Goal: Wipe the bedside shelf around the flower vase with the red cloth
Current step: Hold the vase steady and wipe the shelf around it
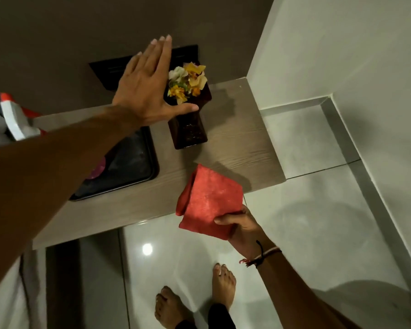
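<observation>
From the head camera we read no brand, label or writing anywhere; the dark tray [128, 167] left of the vase carries a purple mark too blurred to make out.

The bedside shelf [235, 143] is a flat slab with a pale wood-grain finish, its long axis running from lower left to upper right, ending at the white wall. On it stands the flower vase [190, 131], a dark, glossy, squarish vessel, upright, holding yellow, orange and white blooms. Behind the vase a black panel [107, 67] sits on the brown wall.

Our left hand [145, 91] is spread wide and flat, fingers straight and pointing away from us, thumb stretched across the vase's neck; whether it touches the vase we cannot tell.

Our right hand [240, 224], with thread bands at the wrist, pinches the red cloth [209, 200] by one corner. The cloth is folded into a rough rectangle with a soft, mottled texture, held in front of the vase over the shelf's near edge, its long axis pointing toward the vase.

Below are glossy white floor tiles [306, 222] and bare feet [223, 286].
</observation>
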Demonstrator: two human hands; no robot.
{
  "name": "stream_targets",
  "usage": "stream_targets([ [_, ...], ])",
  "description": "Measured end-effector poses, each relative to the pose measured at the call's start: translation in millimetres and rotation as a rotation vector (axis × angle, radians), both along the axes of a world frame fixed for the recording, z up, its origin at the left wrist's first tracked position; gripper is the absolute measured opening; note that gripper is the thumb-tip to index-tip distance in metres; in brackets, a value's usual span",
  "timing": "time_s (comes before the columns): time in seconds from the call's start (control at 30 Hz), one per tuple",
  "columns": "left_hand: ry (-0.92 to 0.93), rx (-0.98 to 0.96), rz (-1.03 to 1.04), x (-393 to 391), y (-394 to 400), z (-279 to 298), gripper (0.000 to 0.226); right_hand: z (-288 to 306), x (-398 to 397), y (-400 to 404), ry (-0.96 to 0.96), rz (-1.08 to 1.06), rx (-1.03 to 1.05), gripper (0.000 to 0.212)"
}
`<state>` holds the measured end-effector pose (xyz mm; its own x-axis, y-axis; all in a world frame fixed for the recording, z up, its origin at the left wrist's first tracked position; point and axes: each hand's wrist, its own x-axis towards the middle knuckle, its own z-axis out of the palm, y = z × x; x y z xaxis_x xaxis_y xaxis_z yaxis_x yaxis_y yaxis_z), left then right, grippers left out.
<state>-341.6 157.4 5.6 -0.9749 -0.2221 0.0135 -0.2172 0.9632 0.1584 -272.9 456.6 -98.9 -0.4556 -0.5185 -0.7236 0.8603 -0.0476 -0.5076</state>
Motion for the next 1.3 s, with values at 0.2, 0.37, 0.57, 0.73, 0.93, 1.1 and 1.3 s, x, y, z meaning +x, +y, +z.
stream_targets([
  [0.2, -0.131, -0.099, -0.083, -10.0, -7.1, -8.0, 0.14, -4.5, -8.1, -11.7, 0.017, -0.01, -0.045, 0.044],
  [0.37, -0.146, -0.119, -0.078, -7.1, -13.2, -12.6, 0.134, -4.1, -11.6, -29.2, 0.027, -0.035, -0.082, 0.052],
  [0.57, -0.159, -0.106, -0.07, -9.6, -14.9, -13.7, 0.128, -4.2, -10.3, -34.7, -0.003, -0.094, -0.158, 0.037],
  [0.73, -0.186, -0.113, -0.076, -22.0, -27.6, -11.5, 0.128, 2.1, -11.8, -49.6, -0.062, -0.179, -0.07, 0.059],
  [0.93, -0.192, -0.048, -0.106, -35.7, -44.1, -12.2, 0.124, 10.2, -20.2, -83.9, 0.059, -0.443, 0.129, 0.036],
  [1.1, -0.216, -0.021, -0.137, -42.7, -54.9, -11.8, 0.132, 14.1, -37.4, -134.5, 0.561, -0.684, 0.345, 0.043],
  [1.3, -0.233, -0.072, -0.207, -46.6, -59.2, -8.2, 0.119, -8.6, -76.7, -191.8, 1.241, -0.609, 0.632, 0.069],
])
